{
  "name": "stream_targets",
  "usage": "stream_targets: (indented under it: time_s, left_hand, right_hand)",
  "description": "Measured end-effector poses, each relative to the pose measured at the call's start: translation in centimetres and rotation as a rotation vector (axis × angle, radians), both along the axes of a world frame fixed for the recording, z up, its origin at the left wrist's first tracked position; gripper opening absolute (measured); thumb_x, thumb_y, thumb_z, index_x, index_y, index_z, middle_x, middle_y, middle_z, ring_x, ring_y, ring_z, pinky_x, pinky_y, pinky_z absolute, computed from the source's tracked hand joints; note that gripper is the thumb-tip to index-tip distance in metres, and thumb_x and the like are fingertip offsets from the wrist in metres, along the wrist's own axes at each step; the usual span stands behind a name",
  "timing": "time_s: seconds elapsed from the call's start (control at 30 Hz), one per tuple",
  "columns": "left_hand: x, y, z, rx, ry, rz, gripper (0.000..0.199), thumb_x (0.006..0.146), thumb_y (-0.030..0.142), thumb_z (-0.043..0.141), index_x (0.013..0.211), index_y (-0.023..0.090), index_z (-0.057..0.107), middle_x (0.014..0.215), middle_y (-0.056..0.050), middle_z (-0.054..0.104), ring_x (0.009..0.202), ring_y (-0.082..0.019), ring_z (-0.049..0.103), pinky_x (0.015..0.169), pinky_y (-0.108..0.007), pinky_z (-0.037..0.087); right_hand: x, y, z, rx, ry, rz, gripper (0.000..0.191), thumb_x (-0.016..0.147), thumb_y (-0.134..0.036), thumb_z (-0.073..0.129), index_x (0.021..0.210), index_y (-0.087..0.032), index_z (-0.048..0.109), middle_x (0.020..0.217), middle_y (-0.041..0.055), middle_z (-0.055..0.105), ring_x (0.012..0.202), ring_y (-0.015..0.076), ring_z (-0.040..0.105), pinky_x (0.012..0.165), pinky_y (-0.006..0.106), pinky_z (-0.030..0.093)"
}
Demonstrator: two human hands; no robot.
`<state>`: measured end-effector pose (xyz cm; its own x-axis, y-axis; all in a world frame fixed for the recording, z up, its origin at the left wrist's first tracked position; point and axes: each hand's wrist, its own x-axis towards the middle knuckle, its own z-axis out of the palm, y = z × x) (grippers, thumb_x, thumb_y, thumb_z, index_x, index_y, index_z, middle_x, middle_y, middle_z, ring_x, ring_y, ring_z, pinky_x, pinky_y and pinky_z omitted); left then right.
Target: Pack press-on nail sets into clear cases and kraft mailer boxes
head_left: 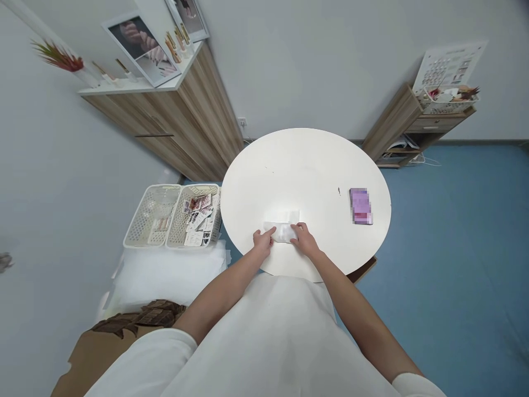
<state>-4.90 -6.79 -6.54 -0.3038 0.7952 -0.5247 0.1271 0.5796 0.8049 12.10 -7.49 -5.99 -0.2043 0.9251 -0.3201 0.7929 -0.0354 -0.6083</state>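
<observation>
On the round white table (306,160), close to its front edge, lies a flat white packet (283,232), apparently folded from a thin wrapping sheet. A loose flap sticks up behind its right part. My left hand (264,239) grips the left end, thumb on top and fingers curled. At the right end, my right hand (304,239) pinches the packet with bent fingers. What lies inside the wrap cannot be made out. A phone-like purple item (361,206), blurred, rests at the table's right side.
Two white plastic baskets stand left of the table; the nearer basket (174,234) holds printed cards (200,212). White sheets (169,275) are stacked before them, with an open cardboard box (103,353) closer in. A wooden cabinet (198,105) and a small shelf (397,121) stand behind.
</observation>
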Motion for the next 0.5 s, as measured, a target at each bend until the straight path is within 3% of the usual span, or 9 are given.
stream_targets:
  time_s: [0.13, 0.3, 0.4, 0.5]
  left_hand:
    - [-0.8, 0.1, 0.7, -0.091, -0.004, -0.066, 0.027, 0.069, 0.039, 0.059, 0.086, 0.018, 0.053, 0.069, -0.001, 0.053, 0.054, -0.009, 0.048, 0.049, -0.023, 0.039]
    - [-0.5, 0.1, 1.4, -0.077, -0.019, -0.168, 0.012, 0.066, 0.027, 0.059, 0.072, 0.018, 0.053, 0.067, 0.000, 0.053, 0.055, -0.008, 0.048, 0.051, -0.021, 0.038]
    - [0.5, 0.2, 1.8, 0.013, 0.013, -0.316, 0.012, 0.063, 0.025, 0.062, 0.066, 0.018, 0.053, 0.061, 0.003, 0.051, 0.053, -0.008, 0.045, 0.051, -0.021, 0.038]
    - [1.7, 0.2, 2.1, 0.120, 0.140, -0.503, 0.010, 0.063, 0.024, 0.061, 0.064, 0.018, 0.053, 0.059, 0.003, 0.051, 0.053, -0.009, 0.046, 0.052, -0.023, 0.039]
  right_hand:
    - [-0.2, -0.2, 0.1, -0.026, 0.002, -0.019, 0.054, 0.074, -0.022, 0.052, 0.125, -0.029, 0.036, 0.126, 0.0061, 0.033, 0.073, 0.0138, 0.055, 0.062, 0.028, 0.042]
    - [-0.7, -0.4, 0.1, -0.048, -0.016, -0.072, 0.054, 0.073, -0.019, 0.052, 0.124, -0.030, 0.036, 0.124, 0.0068, 0.031, 0.080, 0.0157, 0.054, 0.060, 0.027, 0.040]
    - [-1.0, -0.4, 0.0, -0.048, -0.012, -0.097, 0.055, 0.072, -0.018, 0.053, 0.123, -0.029, 0.037, 0.116, 0.0073, 0.035, 0.089, 0.0184, 0.051, 0.060, 0.027, 0.040]
    - [-1.3, 0.0, 0.0, -0.086, 0.001, -0.104, 0.052, 0.072, -0.018, 0.052, 0.121, -0.027, 0.037, 0.107, 0.0075, 0.042, 0.084, 0.0181, 0.052, 0.061, 0.027, 0.040]
